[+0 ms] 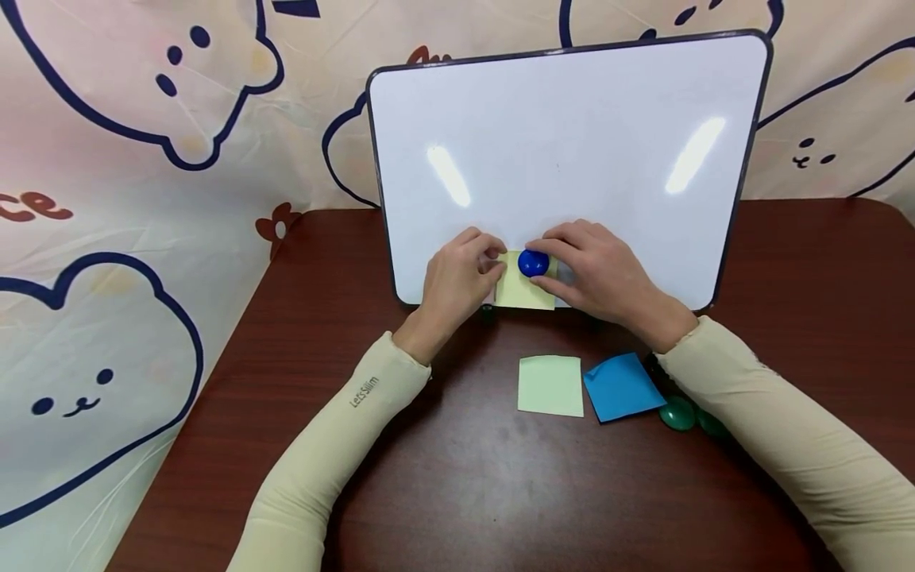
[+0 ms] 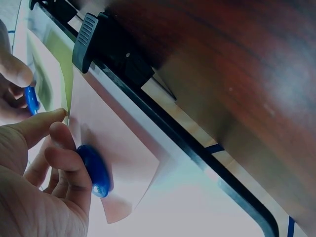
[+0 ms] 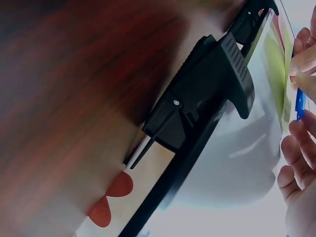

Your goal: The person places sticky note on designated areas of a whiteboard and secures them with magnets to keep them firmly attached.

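Observation:
A whiteboard (image 1: pixel 572 143) stands upright on the table. Low on it is a yellow sticky note (image 1: pixel 525 295), with a round blue magnet (image 1: pixel 533 263) over its upper part. My right hand (image 1: pixel 593 266) grips this magnet between thumb and fingertips. From the other side, my left hand (image 1: pixel 461 274) holds the note's left edge with thumb and fingertips. Beside the yellow note, a pink sticky note (image 2: pixel 123 163) lies against the board under another blue magnet (image 2: pixel 94 170). My left hand's curled fingers are right by that magnet. In the head view the left hand mostly hides the pink note.
In front of the board lie a pale green sticky note (image 1: pixel 550 387) and a blue one (image 1: pixel 623 388). Green magnets (image 1: pixel 677 413) sit beside the right sleeve. Black clip-like feet (image 3: pixel 197 94) grip the board's lower edge. A patterned cloth (image 1: pixel 107 318) hangs behind and left.

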`<state>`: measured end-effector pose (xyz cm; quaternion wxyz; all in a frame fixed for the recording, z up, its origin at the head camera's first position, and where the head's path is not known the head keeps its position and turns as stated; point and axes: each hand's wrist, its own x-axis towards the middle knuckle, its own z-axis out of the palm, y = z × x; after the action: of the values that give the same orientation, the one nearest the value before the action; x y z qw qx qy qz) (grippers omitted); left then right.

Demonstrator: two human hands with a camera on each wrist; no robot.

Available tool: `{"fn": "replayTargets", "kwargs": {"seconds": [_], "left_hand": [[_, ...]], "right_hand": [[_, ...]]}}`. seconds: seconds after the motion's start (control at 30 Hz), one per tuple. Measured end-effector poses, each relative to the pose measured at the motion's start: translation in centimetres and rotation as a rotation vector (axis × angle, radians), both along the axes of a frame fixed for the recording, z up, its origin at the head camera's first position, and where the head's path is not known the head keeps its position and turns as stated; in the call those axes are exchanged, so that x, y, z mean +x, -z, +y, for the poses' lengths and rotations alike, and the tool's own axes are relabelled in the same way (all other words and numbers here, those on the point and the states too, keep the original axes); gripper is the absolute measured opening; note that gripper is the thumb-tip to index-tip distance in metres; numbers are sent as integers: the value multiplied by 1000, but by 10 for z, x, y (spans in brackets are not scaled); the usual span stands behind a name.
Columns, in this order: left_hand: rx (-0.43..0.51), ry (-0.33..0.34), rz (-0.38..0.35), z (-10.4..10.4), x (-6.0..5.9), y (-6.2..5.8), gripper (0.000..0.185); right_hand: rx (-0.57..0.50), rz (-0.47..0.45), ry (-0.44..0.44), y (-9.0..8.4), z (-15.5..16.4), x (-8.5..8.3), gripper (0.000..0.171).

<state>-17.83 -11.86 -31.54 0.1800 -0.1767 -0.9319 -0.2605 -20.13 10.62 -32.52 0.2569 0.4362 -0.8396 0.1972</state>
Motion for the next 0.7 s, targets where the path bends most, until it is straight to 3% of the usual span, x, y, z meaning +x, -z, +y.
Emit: {"fn": "replayTargets", "kwargs": {"seconds": [0.7], "left_hand": [[-2, 3, -2, 0, -1, 1, 16]], "right_hand": [[11, -1, 13, -1, -5, -1, 46]]}}
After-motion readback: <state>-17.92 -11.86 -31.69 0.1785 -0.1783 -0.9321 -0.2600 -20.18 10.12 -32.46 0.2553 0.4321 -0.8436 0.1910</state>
